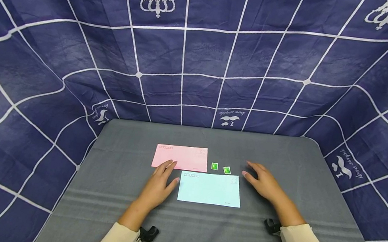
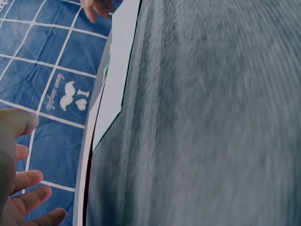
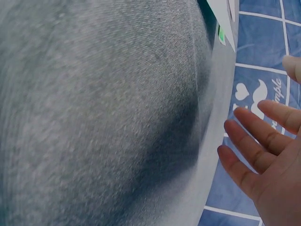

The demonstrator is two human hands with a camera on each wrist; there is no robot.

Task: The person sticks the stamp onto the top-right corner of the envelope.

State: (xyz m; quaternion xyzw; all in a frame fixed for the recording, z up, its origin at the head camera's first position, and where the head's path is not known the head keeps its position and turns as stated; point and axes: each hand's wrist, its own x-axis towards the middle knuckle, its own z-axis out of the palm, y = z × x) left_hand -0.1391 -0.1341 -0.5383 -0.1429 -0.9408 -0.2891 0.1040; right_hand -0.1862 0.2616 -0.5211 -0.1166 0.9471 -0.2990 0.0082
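Observation:
A pink envelope [image 1: 182, 156] lies flat on the grey table, with a light blue envelope [image 1: 210, 188] nearer the person and slightly right. Two small green stamps with white borders lie to the right of the pink one: a left stamp [image 1: 214, 166] and a right stamp [image 1: 227, 170]. My left hand [image 1: 158, 187] has relaxed, spread fingers; in the head view its fingertips overlap the pink envelope's lower edge, and its thumb points toward the blue one's left edge. Holding nothing, my right hand [image 1: 263, 183] hovers right of the stamps with fingers loosely extended.
The grey cloth-covered table [image 1: 123, 141] has creases across its front half. Dark blue curtains [image 1: 205, 54] with white grid lines stand behind it and at both sides. A black wrist camera [image 1: 149, 234] sits on the left wrist, another black wrist camera [image 1: 271, 227] on the right.

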